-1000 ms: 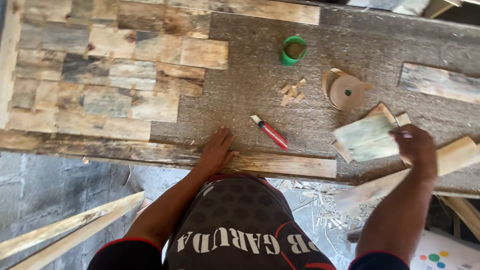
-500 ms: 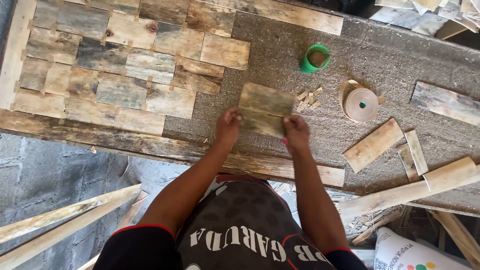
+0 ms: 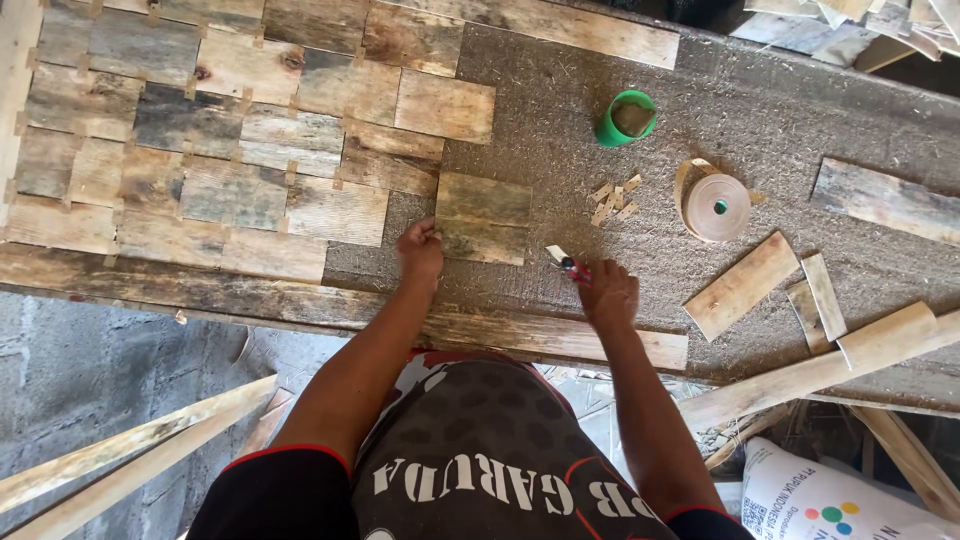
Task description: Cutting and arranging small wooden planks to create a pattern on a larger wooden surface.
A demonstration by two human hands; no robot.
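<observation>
Workbench (image 3: 600, 130), green cup (image 3: 626, 118) holding brownish stuff

This is a rough woodworking shop, open and informal. A wide workbench covered in coarse grey-brown matting (image 3: 800, 120) carries a patchwork panel of weathered rectangular wood tiles (image 3: 220, 150), loose offcut planks (image 3: 742, 285), a small heap of tiny wooden spacer chips (image 3: 613, 200), a roll of pale veneer edging tape (image 3: 716, 207) and a green plastic cup (image 3: 626, 118). Below lie a bare concrete floor (image 3: 90, 370), long raw timber slats (image 3: 130, 450) and a white printed sack (image 3: 830, 500).
</observation>
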